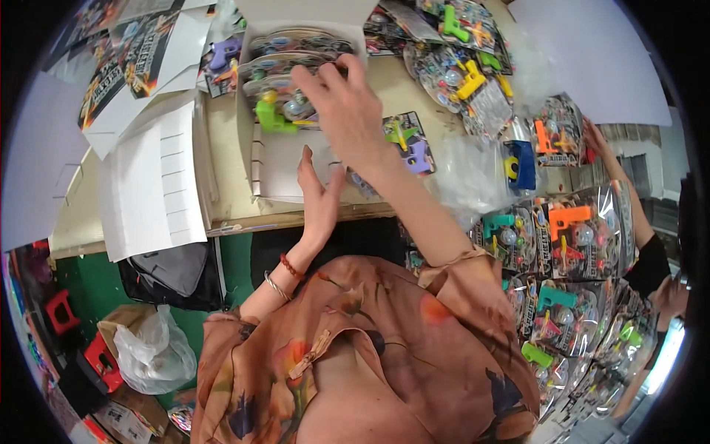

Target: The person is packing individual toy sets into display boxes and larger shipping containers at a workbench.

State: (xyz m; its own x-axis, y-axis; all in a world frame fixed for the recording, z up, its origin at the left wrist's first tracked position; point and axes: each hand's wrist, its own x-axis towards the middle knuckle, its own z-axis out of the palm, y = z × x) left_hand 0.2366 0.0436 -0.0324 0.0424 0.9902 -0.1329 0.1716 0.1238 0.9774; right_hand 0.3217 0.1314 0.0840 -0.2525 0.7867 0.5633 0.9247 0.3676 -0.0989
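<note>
A white cardboard box (248, 159) stands before me on the table, its lid raised at the back. Toy gun blister packs (296, 70) fill its far part in a row on edge; the front one shows a lime green gun (272, 117). My right hand (346, 107) reaches over the box with bent fingers gripping the packs near their upper edges; the fingertips are partly hidden. Near the box's front wall is my left hand (319, 194), open, thumb and fingers stretched upward, holding nothing. The box's near part shows bare white bottom.
Flat white cardboard sheets (151, 174) lie left, overhanging the table edge. Loose toy packs (470, 78) and clear plastic bags (470, 174) cover the right. Bagged toy packs (566, 237) are stacked beside me. Another person's arm (621, 177) reaches in at right. A backpack (174, 274) sits below the table.
</note>
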